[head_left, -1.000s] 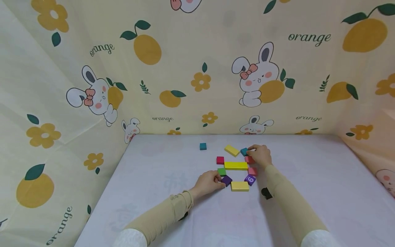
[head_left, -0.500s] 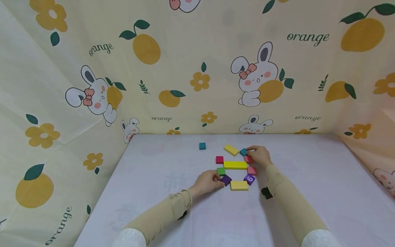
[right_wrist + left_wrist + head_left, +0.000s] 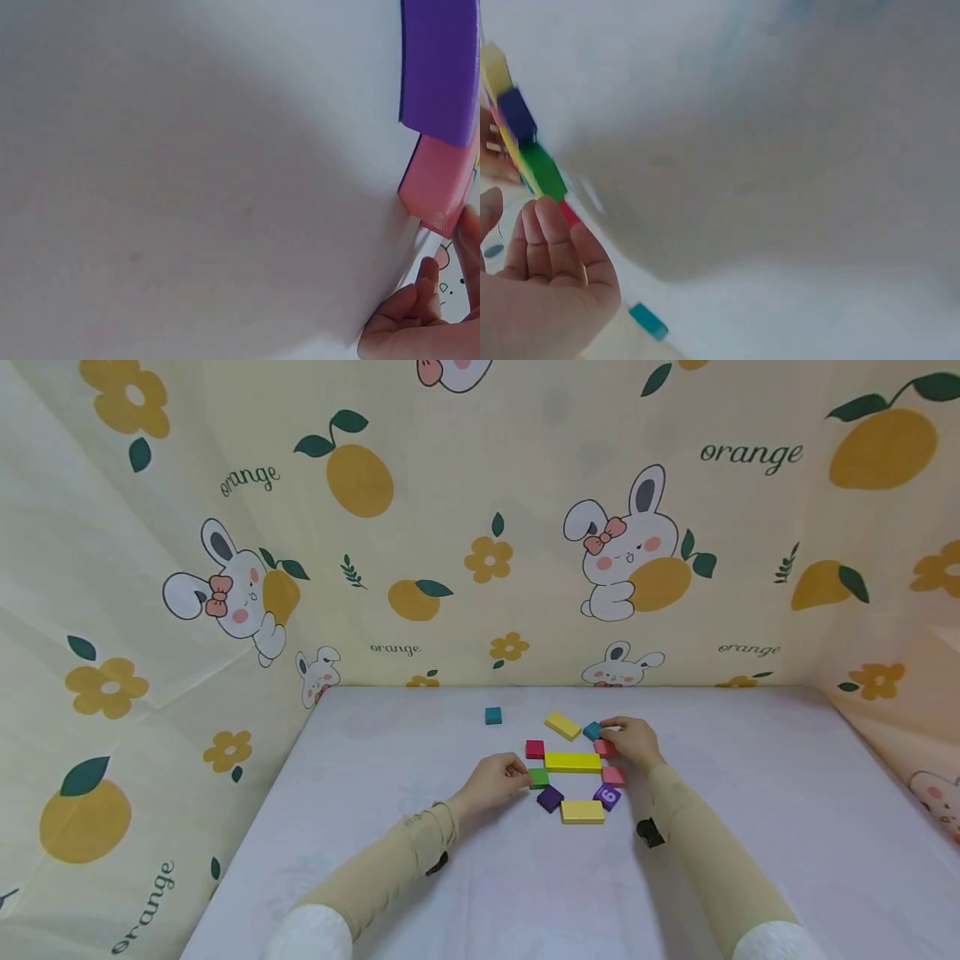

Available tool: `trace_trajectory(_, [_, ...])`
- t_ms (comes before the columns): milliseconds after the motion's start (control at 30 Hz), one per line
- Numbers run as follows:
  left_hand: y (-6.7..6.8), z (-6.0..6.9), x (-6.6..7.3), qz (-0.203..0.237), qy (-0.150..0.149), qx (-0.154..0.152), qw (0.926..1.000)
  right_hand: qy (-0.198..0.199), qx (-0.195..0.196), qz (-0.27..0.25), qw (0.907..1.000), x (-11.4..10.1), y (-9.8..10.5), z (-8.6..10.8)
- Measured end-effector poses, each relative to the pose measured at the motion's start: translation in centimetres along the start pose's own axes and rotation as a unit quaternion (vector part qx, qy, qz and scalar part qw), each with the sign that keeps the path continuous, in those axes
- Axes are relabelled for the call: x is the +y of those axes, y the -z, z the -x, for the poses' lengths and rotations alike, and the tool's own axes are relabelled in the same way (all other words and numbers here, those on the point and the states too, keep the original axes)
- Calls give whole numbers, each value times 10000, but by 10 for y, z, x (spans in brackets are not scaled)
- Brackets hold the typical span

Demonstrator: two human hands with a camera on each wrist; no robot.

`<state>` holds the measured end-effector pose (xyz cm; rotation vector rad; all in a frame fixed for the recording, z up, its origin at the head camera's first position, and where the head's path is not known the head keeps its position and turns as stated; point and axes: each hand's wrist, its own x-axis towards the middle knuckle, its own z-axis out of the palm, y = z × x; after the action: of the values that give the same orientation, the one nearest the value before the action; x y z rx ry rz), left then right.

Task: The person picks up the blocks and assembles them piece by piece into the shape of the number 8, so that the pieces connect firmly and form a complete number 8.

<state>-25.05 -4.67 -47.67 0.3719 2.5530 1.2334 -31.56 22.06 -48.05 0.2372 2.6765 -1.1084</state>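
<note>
My left hand (image 3: pixel 491 783) is at the left side of a green block (image 3: pixel 538 778), its fingers loosely bent and the thumb apart in the left wrist view. A dark purple block (image 3: pixel 551 799) lies turned just in front of the green one. At the far right of the arrangement, my right hand (image 3: pixel 633 741) has its fingertips on a teal block (image 3: pixel 592 731), seemingly pinching it; the thumb's contact is hidden. Beside that hand lie two pink blocks (image 3: pixel 612 777). A tilted yellow block (image 3: pixel 562 726) is left of the teal one.
A long yellow block (image 3: pixel 572 763) spans the middle, with a red block (image 3: pixel 535 749) at its left. Nearer me are a purple block marked 6 (image 3: pixel 607 797) and a pale yellow block (image 3: pixel 582 812). Another teal block (image 3: pixel 492 716) lies apart, near the far edge of the table (image 3: pixel 405 743).
My left hand has let go of the dark purple block and moved away from me to the green block. The right hand stays at the teal block.
</note>
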Motion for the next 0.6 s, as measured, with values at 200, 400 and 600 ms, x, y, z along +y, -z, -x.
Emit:
trace_trajectory(200, [16, -19, 5, 3, 171, 747, 9971, -20, -36, 73, 10000, 2, 1, 1])
trace_trajectory(400, [28, -36, 1, -378, 659, 1831, 9802, -59, -45, -29, 10000, 3, 2, 4])
trace_trajectory(600, [33, -45, -2, -1138, 903, 2120, 9664, -286, -155, -348, 9989, 3, 2, 7])
